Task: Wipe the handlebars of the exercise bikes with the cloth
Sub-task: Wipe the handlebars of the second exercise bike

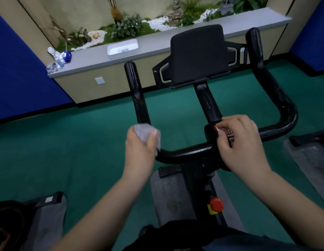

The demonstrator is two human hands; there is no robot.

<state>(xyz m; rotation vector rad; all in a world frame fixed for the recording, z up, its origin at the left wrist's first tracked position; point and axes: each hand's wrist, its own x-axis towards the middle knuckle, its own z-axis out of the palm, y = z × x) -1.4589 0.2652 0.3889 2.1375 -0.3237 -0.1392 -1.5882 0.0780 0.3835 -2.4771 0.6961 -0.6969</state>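
Now left hand fingers wrap the cloth around the handlebar.

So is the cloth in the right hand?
No, the left hand grips the cloth on the handlebar; the right hand holds none.

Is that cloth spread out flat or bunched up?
Bunched up: the cloth is a crumpled wad in the left hand, pressed against the handlebar.

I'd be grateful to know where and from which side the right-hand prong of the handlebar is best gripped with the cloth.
Probably on the straight stretch of the right prong, above its bend. Come from the outer right side, as the black console crowds the inner side. The round bar suits a wrap-around grip. The cloth is now in the left hand.
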